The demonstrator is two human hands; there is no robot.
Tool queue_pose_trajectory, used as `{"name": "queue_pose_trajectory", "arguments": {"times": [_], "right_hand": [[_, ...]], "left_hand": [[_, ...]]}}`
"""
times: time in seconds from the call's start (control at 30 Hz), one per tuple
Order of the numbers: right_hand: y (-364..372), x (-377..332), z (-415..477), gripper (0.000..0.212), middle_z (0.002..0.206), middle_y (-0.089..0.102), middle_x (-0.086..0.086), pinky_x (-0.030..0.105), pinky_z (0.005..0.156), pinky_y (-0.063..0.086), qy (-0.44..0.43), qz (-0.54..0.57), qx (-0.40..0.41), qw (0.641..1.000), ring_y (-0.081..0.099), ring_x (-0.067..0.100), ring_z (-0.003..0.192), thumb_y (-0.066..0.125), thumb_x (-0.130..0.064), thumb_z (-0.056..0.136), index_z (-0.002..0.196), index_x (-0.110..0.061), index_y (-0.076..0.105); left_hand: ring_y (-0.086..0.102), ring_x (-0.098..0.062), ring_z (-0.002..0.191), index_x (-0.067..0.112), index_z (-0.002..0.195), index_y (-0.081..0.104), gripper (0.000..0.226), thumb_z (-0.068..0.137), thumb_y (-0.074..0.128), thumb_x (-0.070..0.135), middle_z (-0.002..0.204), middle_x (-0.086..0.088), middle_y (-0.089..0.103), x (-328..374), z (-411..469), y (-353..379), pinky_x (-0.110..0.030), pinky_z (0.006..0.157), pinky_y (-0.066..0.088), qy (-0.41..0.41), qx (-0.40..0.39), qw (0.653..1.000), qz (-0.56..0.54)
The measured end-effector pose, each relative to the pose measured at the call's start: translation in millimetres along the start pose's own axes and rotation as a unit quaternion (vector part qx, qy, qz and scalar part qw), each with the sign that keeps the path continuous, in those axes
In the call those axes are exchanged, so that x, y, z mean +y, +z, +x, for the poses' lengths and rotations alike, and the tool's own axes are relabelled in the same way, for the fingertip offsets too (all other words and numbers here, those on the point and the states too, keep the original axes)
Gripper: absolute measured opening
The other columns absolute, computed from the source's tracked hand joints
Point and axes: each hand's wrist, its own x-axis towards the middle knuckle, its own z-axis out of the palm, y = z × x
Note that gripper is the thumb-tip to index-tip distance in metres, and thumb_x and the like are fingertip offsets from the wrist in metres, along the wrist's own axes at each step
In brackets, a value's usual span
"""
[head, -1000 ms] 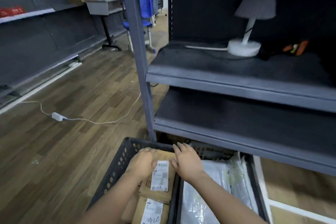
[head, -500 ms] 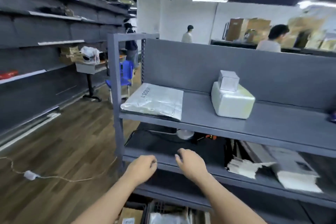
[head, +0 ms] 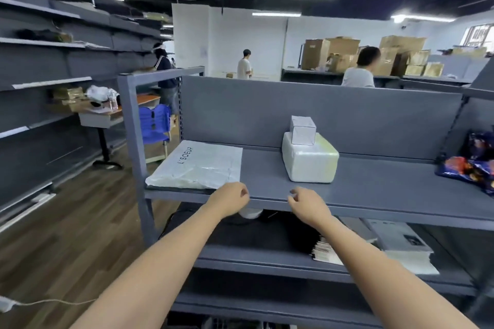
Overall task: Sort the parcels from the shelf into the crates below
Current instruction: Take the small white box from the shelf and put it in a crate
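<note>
1. While both hands hover at the front lip of the top shelf [head: 374, 195], neither holds anything: the left hand [head: 231, 201] is loosely curled with fingers drawn in, and the right hand [head: 307, 203] is half curled with thumb and fingertips near each other but pinching nothing.

2. Parcels remaining on that shelf: a flat white poly mailer [head: 197, 165] at the left end, just beyond the left hand; a white wrapped block [head: 310, 163] further back, near the middle; a small white box [head: 303, 129] resting on top of the block; a dark printed bag [head: 475, 165] at the far right, well apart from both hands.

3. Risk, stacked load: the small box sits loose on the block. If the block is lifted or dragged with any tilt, the box is likely to slide off and drop to a lower shelf or the floor.

4. Risk, mailer: its front edge lies at the shelf lip. A one-sided pull on the slick film could let it slip from the grasp or sag and fold.

5. Risk, sorting: the crates [head: 230, 324] are barely visible at the bottom edge, possibly only a rim, so the correct compartment cannot be confirmed from here; a blind drop could misplace a parcel.

6. Risk, clearance: the lower shelves project between the hands and the crates, and a carried parcel could catch on them.
</note>
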Motion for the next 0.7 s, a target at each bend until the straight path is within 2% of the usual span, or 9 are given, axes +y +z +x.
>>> {"name": "queue_pose_trajectory", "arguments": {"times": [0.1, 0.23, 0.33, 0.43, 0.57, 0.63, 0.7], "right_hand": [[-15.3, 6.7, 33.3, 0.043, 0.136, 0.054, 0.012, 0.034, 0.097, 0.042, 0.008, 0.007, 0.014, 1.000, 0.050, 0.029, 0.124, 0.039, -0.026, 0.097, 0.135, -0.008, 0.045], [-39.0, 18.8, 80.7, 0.050, 0.136, 0.052, 0.013, 0.035, 0.091, 0.044, 0.028, 0.015, 0.044, 0.999, 0.052, 0.029, 0.119, 0.039, -0.027, 0.098, 0.143, -0.008, 0.033], [-55.8, 28.1, 123.1, 0.054, 0.139, 0.047, 0.013, 0.035, 0.090, 0.042, 0.065, 0.041, 0.066, 0.995, 0.051, 0.031, 0.121, 0.040, -0.029, 0.097, 0.145, -0.008, 0.028], [-70.9, 37.8, 164.6, 0.057, 0.144, 0.043, 0.013, 0.038, 0.104, 0.038, 0.093, 0.078, 0.087, 0.989, 0.042, 0.030, 0.131, 0.044, -0.031, 0.096, 0.145, -0.006, 0.028], [-82.9, 44.6, 205.6, 0.056, 0.148, 0.037, 0.010, 0.038, 0.104, 0.035, 0.105, 0.187, 0.087, 0.973, 0.037, 0.029, 0.135, 0.046, -0.026, 0.096, 0.145, -0.007, 0.027], [-82.4, 48.5, 220.9, 0.054, 0.141, 0.043, 0.008, 0.036, 0.101, 0.037, 0.104, 0.223, 0.080, 0.966, 0.044, 0.026, 0.127, 0.047, -0.023, 0.095, 0.144, -0.009, 0.030], [-78.7, 52.0, 232.0, 0.048, 0.127, 0.049, 0.001, 0.036, 0.098, 0.039, 0.100, 0.251, 0.074, 0.960, 0.048, 0.019, 0.110, 0.050, -0.022, 0.092, 0.137, -0.014, 0.038]], "left_hand": [[0.056, -0.023, 0.115, 0.014, 0.125, 0.055, 0.035, 0.096, 0.042, 0.028, 0.128, -0.005, 0.059, 14.7, 46.1, -3.5, -0.035, 0.096, 0.046, 0.018, 0.010, 1.000, -0.008], [0.045, -0.026, 0.130, 0.012, 0.146, 0.030, 0.053, 0.098, 0.040, 0.032, 0.145, -0.009, 0.044, 38.4, 108.2, -9.0, -0.038, 0.105, 0.040, 0.034, 0.000, 0.999, -0.036], [0.034, -0.027, 0.139, 0.009, 0.150, 0.016, 0.061, 0.099, 0.040, 0.031, 0.153, -0.011, 0.031, 57.6, 160.4, -13.2, -0.037, 0.110, 0.034, 0.032, -0.005, 0.997, -0.072], [0.036, -0.028, 0.136, 0.007, 0.149, 0.017, 0.056, 0.098, 0.038, 0.019, 0.150, -0.015, 0.034, 77.1, 204.2, -13.1, -0.035, 0.105, 0.035, 0.042, -0.019, 0.995, -0.089], [0.042, -0.029, 0.131, 0.006, 0.145, 0.025, 0.054, 0.092, 0.036, 0.003, 0.146, -0.017, 0.039, 95.9, 248.3, -5.0, -0.032, 0.100, 0.038, 0.061, -0.040, 0.991, -0.115], [0.045, -0.030, 0.127, 0.005, 0.141, 0.030, 0.051, 0.091, 0.037, 0.002, 0.141, -0.017, 0.044, 100.6, 266.2, 3.2, -0.033, 0.099, 0.039, 0.065, -0.044, 0.988, -0.134], [0.047, -0.030, 0.121, 0.007, 0.138, 0.033, 0.050, 0.088, 0.035, -0.002, 0.136, -0.016, 0.046, 102.6, 279.5, 12.0, -0.033, 0.092, 0.040, 0.056, -0.056, 0.985, -0.151]]}}
